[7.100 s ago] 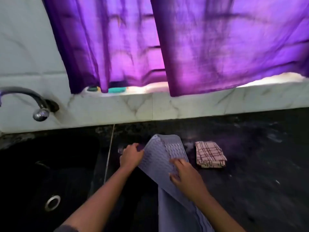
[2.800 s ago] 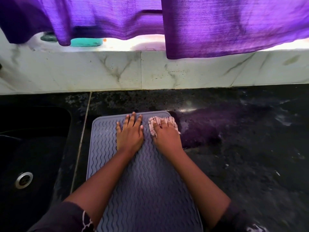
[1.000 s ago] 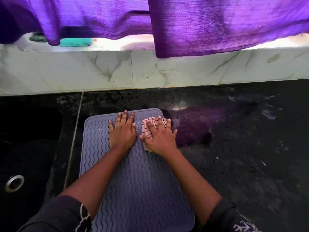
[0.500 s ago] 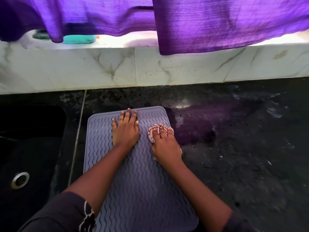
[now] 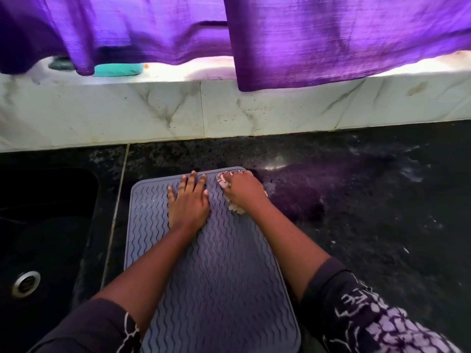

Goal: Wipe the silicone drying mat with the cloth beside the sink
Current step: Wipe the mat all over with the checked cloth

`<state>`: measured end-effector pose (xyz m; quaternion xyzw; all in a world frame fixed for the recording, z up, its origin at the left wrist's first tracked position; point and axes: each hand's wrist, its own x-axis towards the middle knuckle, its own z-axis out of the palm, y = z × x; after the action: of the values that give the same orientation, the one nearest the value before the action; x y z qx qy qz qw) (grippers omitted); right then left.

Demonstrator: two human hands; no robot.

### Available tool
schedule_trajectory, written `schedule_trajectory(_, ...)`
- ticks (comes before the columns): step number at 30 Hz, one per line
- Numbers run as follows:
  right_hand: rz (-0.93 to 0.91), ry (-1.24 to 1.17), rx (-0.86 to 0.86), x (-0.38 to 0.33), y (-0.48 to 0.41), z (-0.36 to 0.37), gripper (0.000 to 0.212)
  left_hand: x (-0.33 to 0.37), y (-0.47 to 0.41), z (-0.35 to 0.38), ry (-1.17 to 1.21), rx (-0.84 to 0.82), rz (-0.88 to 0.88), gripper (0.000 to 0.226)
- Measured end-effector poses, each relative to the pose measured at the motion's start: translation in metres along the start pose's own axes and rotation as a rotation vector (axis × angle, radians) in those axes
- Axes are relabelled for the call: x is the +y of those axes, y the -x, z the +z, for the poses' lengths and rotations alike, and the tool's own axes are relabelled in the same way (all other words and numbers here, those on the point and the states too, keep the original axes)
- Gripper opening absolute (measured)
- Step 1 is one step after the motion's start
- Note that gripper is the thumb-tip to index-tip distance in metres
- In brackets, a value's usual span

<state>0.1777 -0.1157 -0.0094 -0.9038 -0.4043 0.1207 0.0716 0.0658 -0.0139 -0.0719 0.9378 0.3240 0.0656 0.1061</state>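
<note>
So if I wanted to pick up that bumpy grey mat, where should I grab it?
Probably the near right corner of the mat. It lies flat on the counter, so slide fingers under that bare rounded edge from the right and peel it up. The far end is pinned: the left hand presses flat there and the right hand holds the cloth on it.

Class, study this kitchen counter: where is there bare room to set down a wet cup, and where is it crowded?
Free: the dark counter right of the mat, up to the marble wall, and the mat's near half. Crowded: the mat's far end, where the left hand presses flat and the right hand bunches the cloth.
</note>
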Motion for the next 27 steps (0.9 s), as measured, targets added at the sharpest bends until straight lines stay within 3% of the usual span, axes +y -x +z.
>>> schedule_trajectory(6, 0.006, 0.036, 0.032, -0.001, 0.086, 0.03, 0.048, 0.001, 0.0, 0.0, -0.001, 0.001, -0.006, 0.053)
schedule_trajectory(10, 0.069, -0.045, 0.08, -0.005, 0.047, 0.005, 0.03, 0.0, 0.0, -0.001, 0.008, 0.002, 0.004, 0.053)
schedule_trajectory(14, 0.035, -0.027, 0.097, -0.009, 0.011, 0.01, 0.046, 0.0, -0.001, 0.001, -0.002, 0.008, 0.001, 0.052)
schedule_trajectory(17, 0.046, 0.027, 0.071, -0.01, 0.016, 0.02, 0.054, -0.002, -0.002, 0.003, -0.008, 0.014, -0.008, 0.053)
schedule_trajectory(21, 0.02, 0.082, 0.056, -0.006, 0.063, 0.024, 0.048, 0.0, -0.003, 0.004, -0.009, 0.012, -0.013, 0.053)
schedule_trajectory(25, 0.062, -0.067, 0.046, -0.004, 0.088, 0.019, 0.032, 0.001, -0.002, 0.003, -0.006, 0.015, -0.014, 0.052)
schedule_trajectory(27, 0.079, -0.117, 0.116, -0.007, 0.077, 0.019, 0.04, 0.0, -0.003, 0.002, -0.006, 0.018, -0.007, 0.052)
